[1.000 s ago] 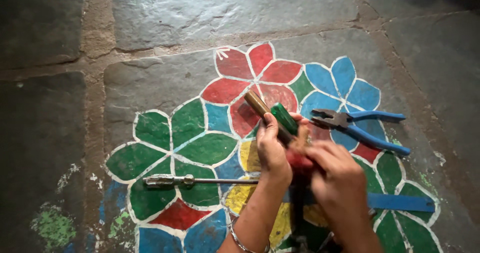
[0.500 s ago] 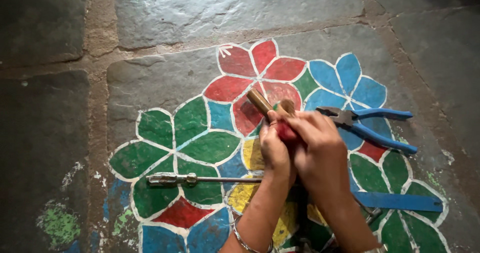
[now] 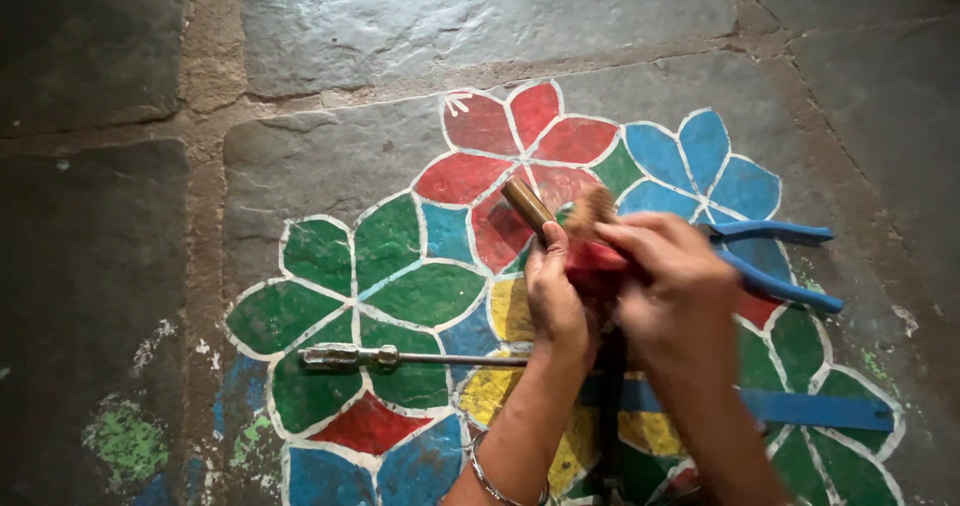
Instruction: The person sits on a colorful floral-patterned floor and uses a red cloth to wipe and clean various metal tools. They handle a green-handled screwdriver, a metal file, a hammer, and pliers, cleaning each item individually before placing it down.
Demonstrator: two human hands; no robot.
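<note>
Shifting right over the blue-handled pliers (image 3: 775, 261), the blurred right hand (image 3: 672, 284) grips a bristly brush (image 3: 590, 213); left hand (image 3: 555, 291) fingers clasp the smooth cylindrical wooden handle (image 3: 526, 205).

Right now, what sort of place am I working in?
Probably a courtyard or doorstep floor: rough grey stone slabs painted with a colourful flower pattern. Blue-handled pliers and a thin metal rod tool lie on it.

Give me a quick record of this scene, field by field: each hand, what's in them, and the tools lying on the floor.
left hand: grips a tool with a brown cylindrical end
right hand: blurred, holds a small brush with a red handle against that tool
pliers: blue handles, on the floor, partly behind the right hand
metal rod tool: lying left of the left wrist
blue strip: flat on the floor
floor: stone slabs with painted flowers
</note>
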